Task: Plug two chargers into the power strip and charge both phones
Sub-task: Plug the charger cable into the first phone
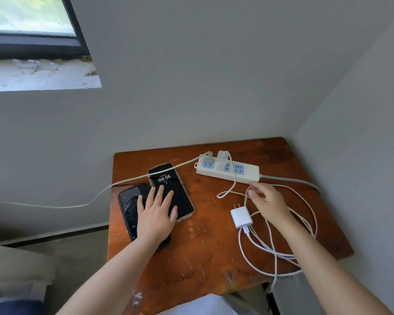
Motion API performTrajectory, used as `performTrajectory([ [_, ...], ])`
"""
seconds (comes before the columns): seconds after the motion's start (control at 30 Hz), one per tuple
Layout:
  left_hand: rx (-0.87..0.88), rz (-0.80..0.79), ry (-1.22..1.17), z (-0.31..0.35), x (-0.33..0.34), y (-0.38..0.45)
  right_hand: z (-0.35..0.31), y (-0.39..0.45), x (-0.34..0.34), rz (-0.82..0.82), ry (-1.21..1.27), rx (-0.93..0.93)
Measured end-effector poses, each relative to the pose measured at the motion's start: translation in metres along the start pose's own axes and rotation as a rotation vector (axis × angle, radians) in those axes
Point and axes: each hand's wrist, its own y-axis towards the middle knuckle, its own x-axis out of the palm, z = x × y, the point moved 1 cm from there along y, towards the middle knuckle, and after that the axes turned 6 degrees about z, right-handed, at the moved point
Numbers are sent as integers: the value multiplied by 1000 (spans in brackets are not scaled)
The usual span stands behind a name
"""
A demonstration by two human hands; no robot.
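My left hand (156, 212) lies flat with straight, spread fingers (162, 194) across both phones, pressing them to the worn reddish-brown wooden tabletop (205, 253), in my judgement so that they cannot slide while I work the cables. The black phone with the lit screen reading 09:56 (168, 185) lies nearer the strip; the darker, unlit black phone (130, 208) lies just beside it on the left, touching or slightly overlapping it, partly under my palm. My right hand (268, 201) has its fingers curled into a pinch on the thin white charging cable (234, 178) just in front of the strip; I judge this is the plug end being brought toward a phone, though the connector itself is hidden. That cable runs up to the white charger block already seated (222, 160) in the cream power strip with blue sockets (228, 170), which lies at the far edge near the wall corner, its red indicator lit. The second white charger with bare prongs (241, 216) lies loose on the tabletop near my right wrist, not yet plugged in, with its coiled white cable (280, 253) looped beside it and hanging over the front edge. A grey cord (77, 204) from a plug at the strip's left end crosses over the lit phone and leaves the tabletop to the left. Neither phone has a cable attached yet.
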Motion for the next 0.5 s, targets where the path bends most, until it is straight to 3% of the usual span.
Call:
performTrajectory([
  [0.37, 24, -16, 0, 3, -4, 0, 43, -73, 15, 188, -331, 109],
  [0.5, 25, -19, 3, 3, -4, 0, 42, -84, 21, 9, -471, 94],
])
